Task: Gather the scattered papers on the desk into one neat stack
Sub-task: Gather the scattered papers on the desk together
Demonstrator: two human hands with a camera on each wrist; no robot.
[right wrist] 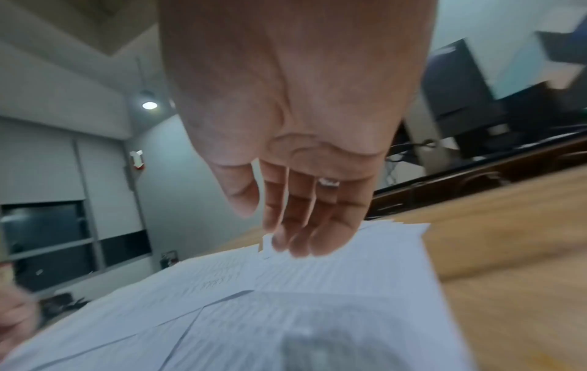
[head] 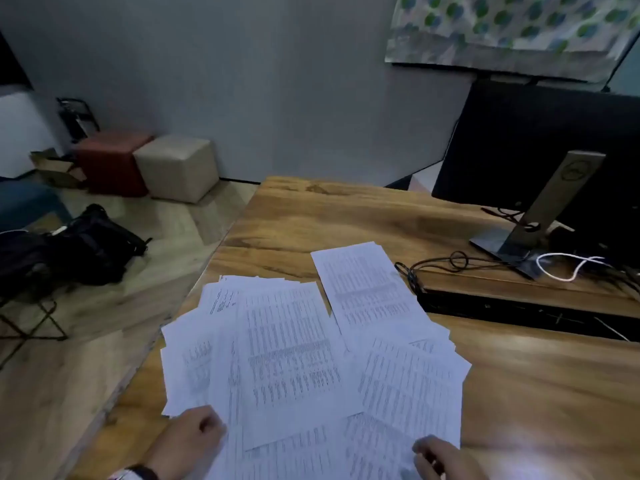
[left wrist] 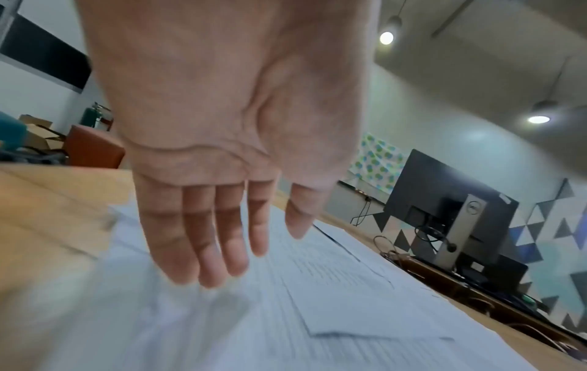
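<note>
Several white printed sheets [head: 291,358] lie fanned and overlapping on the wooden desk [head: 346,216]. One sheet [head: 367,289] sticks out toward the back right of the spread. My left hand [head: 202,426] is at the near left edge of the papers. In the left wrist view this left hand [left wrist: 222,251] hovers palm-down over the sheets [left wrist: 333,313] with straight fingers, holding nothing. My right hand [head: 431,452] is at the near right corner. In the right wrist view the right hand [right wrist: 295,231] has relaxed fingers just above the paper pile [right wrist: 317,313], with a ring on one finger.
A black monitor [head: 540,150] on a silver stand [head: 540,209] occupies the back right. Cables [head: 450,261] and a long black bar [head: 519,310] lie right of the papers. The desk's left edge [head: 194,282] drops to the floor with bags [head: 86,247] and cube stools [head: 173,168].
</note>
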